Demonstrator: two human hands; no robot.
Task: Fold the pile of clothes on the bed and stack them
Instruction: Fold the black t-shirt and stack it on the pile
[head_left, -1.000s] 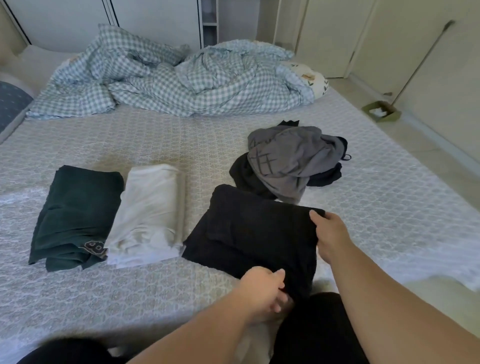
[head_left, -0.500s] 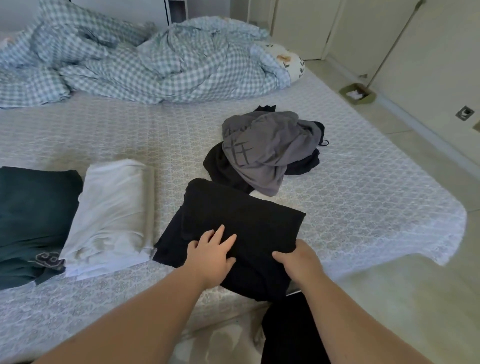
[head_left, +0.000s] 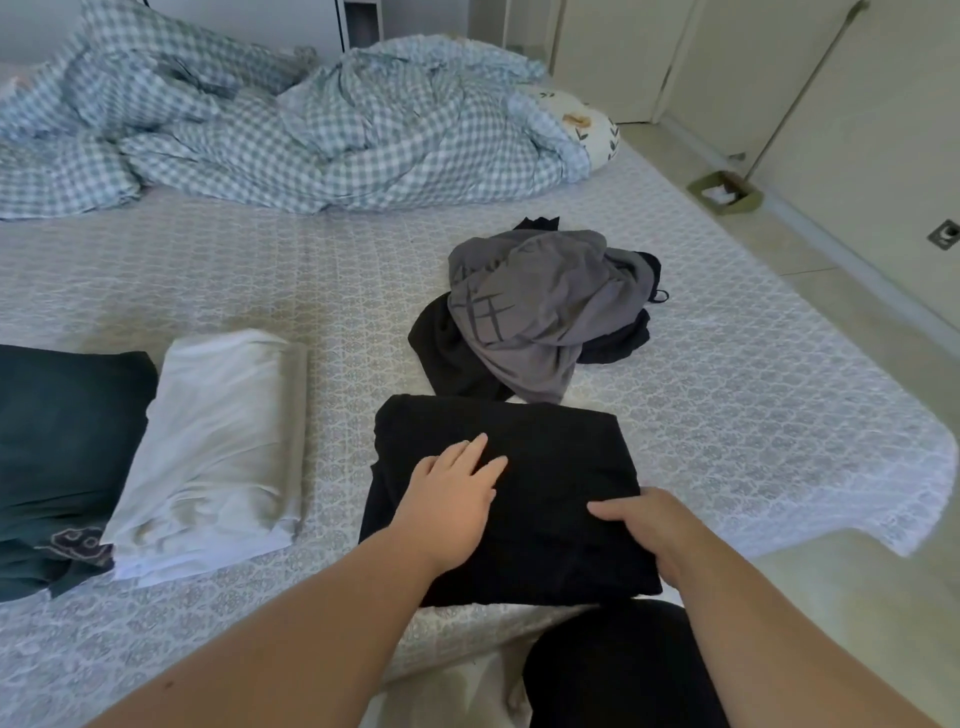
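A folded black garment (head_left: 550, 457) lies at the near edge of the bed (head_left: 753, 395). My left hand (head_left: 447, 499) presses flat on its left half, fingers straight. My right hand (head_left: 649, 535) holds its near right corner, thumb on top and fingers curled round the edge. Behind it sits the unfolded pile: a grey garment (head_left: 535, 312) crumpled over black clothes (head_left: 447, 358). To the left lie a folded white garment (head_left: 218, 447) and, beside it, a folded dark green one (head_left: 62, 457), side by side and touching.
A rumpled blue checked duvet (head_left: 311, 130) and a flowered pillow (head_left: 587, 124) fill the head of the bed. The bed's corner (head_left: 924, 467) drops off at right to a tiled floor, where a green dustpan (head_left: 724, 192) stands by the wall.
The black garment has been folded into a smaller rectangle. My left hand moved from its near edge onto its top, and my right hand came from the far right corner to the near right corner.
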